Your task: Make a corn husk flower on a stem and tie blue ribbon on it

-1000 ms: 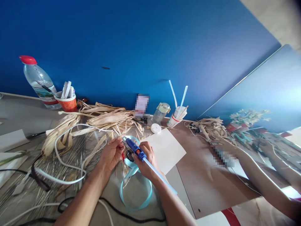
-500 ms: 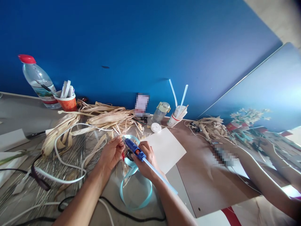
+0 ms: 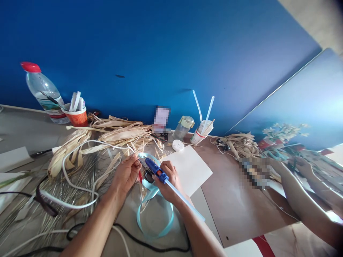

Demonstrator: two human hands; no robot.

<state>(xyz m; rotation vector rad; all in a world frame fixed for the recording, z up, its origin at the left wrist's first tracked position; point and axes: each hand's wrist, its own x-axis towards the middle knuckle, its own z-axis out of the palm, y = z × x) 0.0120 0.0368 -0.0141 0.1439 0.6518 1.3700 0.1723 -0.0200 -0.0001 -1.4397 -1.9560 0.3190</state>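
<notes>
My right hand is closed round a blue hot glue gun, with a long translucent glue stick sticking out of its back end. The gun's nozzle points up and left, close to the fingertips of my left hand. Those fingers are pinched together; what they hold is too small to make out. Beneath both hands lies a light blue ribbon, looped on the table. Scissors with red and black handles are partly hidden between my hands. Dried corn husks are heaped just beyond my left hand.
White paper lies right of my hands. A clear jar and a cup of glue sticks stand behind it. Cables and dry stalks cover the left. At right, a co-worker's arms reach over a brown board.
My right hand has drawn the glue gun slightly right and down, away from my left fingertips. My left hand stays nearly still. The co-worker's arm at right has shifted.
</notes>
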